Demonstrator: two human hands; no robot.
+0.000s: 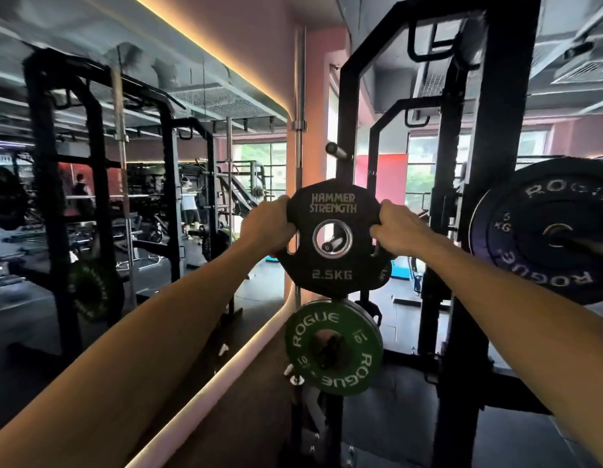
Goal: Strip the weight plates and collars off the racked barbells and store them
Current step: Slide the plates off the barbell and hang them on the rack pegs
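Both bare arms reach forward; the left hand point(271, 226) grips the left rim of a small black round weight plate marked "HAMMER STRENGTH 2.5KG" point(333, 275), and the right hand point(396, 231) grips its right rim, fingers curled through the side slots; the plate is held upright, facing the camera, in front of the black steel rack upright point(347, 130). Through the plate's centre hole shows the end of a short steel storage peg point(331, 244), so plate and peg are roughly aligned; whether they touch cannot be told. A second bare peg point(336, 151) juts from the upright higher up; directly below the held plate, a green "ROGUE 10" plate point(333, 349) hangs on a lower peg. At the right edge, a black "ROGUE 5 KG" bumper plate point(543, 231) sits on a racked barbell; a wall mirror point(124, 197) fills the left.
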